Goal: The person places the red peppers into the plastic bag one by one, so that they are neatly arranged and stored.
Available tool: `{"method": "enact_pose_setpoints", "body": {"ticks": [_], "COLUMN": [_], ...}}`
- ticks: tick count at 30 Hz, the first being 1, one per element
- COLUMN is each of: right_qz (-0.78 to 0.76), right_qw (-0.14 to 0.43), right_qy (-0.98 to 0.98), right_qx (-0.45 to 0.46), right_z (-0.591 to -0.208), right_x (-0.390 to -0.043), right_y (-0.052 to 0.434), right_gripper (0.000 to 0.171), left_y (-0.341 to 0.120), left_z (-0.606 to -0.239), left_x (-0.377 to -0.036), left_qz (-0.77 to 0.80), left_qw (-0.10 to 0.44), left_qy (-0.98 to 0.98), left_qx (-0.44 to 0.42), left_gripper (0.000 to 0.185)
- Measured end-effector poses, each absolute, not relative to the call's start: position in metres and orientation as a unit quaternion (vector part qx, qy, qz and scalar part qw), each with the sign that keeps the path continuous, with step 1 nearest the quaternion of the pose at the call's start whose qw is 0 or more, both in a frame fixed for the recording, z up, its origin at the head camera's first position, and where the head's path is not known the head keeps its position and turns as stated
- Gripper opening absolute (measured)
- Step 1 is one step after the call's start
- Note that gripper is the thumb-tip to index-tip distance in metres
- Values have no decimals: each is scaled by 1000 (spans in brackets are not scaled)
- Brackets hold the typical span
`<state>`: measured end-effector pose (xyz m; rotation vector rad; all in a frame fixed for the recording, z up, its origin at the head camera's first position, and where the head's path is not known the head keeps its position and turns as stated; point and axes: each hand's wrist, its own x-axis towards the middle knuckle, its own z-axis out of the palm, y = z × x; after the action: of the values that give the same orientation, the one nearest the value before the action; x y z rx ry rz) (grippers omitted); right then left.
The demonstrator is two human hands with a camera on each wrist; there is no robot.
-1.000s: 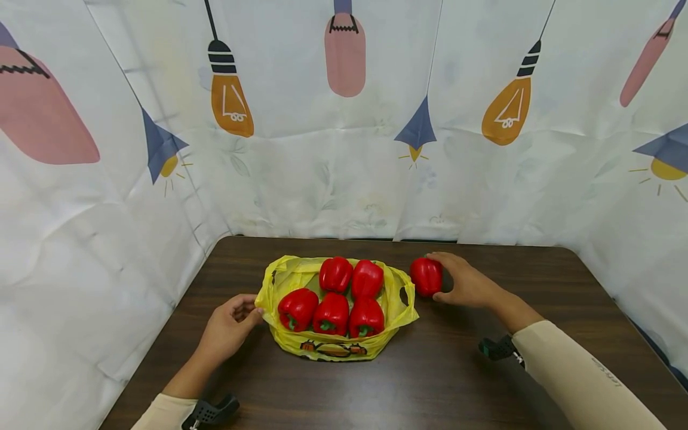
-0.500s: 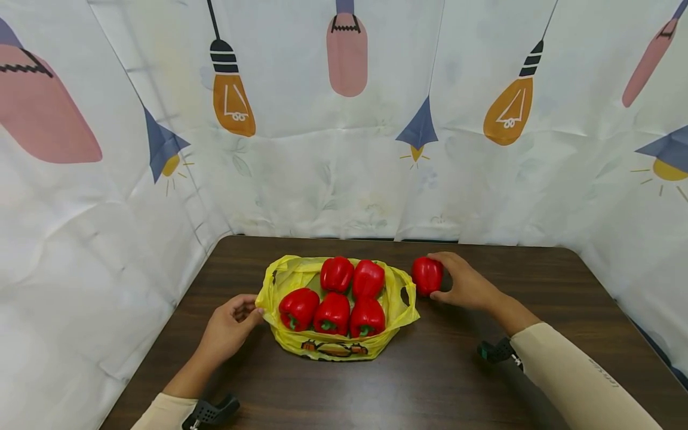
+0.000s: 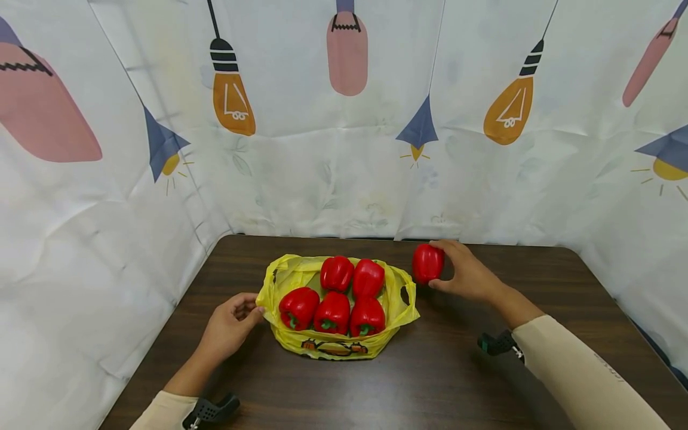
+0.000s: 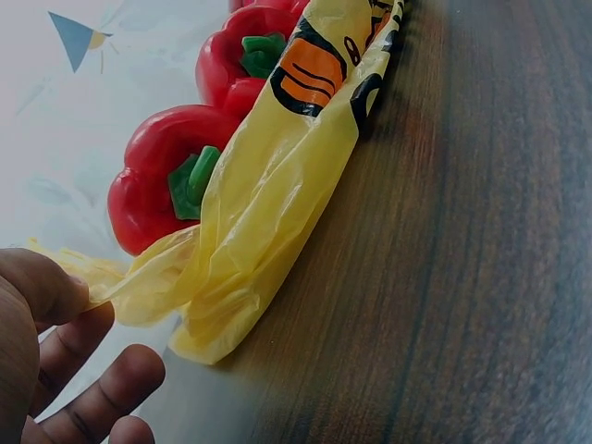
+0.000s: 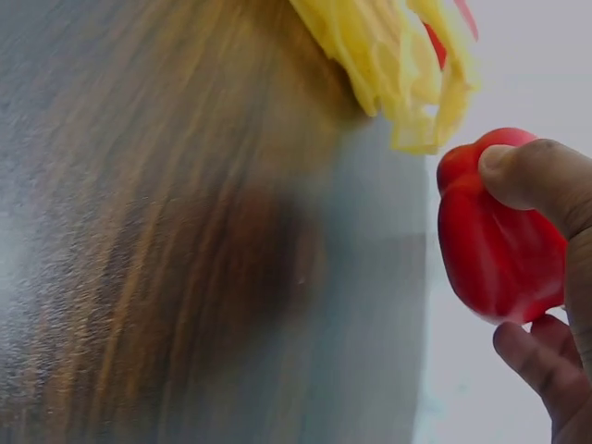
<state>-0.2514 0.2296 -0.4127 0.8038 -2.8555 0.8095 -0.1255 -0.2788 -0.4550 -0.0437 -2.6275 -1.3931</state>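
Observation:
A yellow plastic bag (image 3: 344, 350) lies open on the table with several red bell peppers (image 3: 331, 313) inside, some with green stems toward the near side. My left hand (image 3: 231, 325) pinches the bag's left edge between thumb and forefinger; in the left wrist view the thin film (image 4: 153, 277) is drawn out to the fingertips. Just right of the bag, my right hand (image 3: 466, 275) grips a single red bell pepper (image 3: 427, 263) between thumb and fingers. The right wrist view shows this pepper (image 5: 499, 240) held up, with the bag's handle (image 5: 430, 111) close by.
The dark wooden table (image 3: 430, 382) has rounded far corners. Behind and beside it hangs a white curtain (image 3: 333, 179) printed with lamps and bulbs. Dark straps (image 3: 212, 412) sit on both wrists.
My right hand has raised the single pepper slightly and it appears higher in the head view. The left hand keeps its pinch on the bag, which has not moved.

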Motion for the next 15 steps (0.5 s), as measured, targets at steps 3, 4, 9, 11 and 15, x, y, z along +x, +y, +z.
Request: {"method": "enact_pose_setpoints", "body": {"ticks": [3, 4, 9, 11, 15], "right_qz": [277, 282, 298, 303, 314], "right_qw": [38, 38, 40, 38, 38], "right_qy": [-923, -920, -914, -914, -908], "right_qx": [266, 269, 272, 268, 274], "right_z": [-408, -406, -400, -398, -394], "right_x": [-252, -251, -252, -252, -253], "right_y": [227, 227, 221, 219, 214], "right_gripper": [89, 89, 89, 90, 91], "left_y": [-279, -279, -278, -278, -277], "left_z": [-455, -455, -455, -455, -454], "left_x": [-126, -126, -126, -126, -126], "left_qz": [-468, -468, -469, -469, -473], "left_qw": [83, 83, 85, 86, 90], "left_qy": [-880, -880, -879, -879, -876], "left_qx": [-14, -13, -15, -17, -19], "left_gripper": [24, 24, 23, 23, 23]}}
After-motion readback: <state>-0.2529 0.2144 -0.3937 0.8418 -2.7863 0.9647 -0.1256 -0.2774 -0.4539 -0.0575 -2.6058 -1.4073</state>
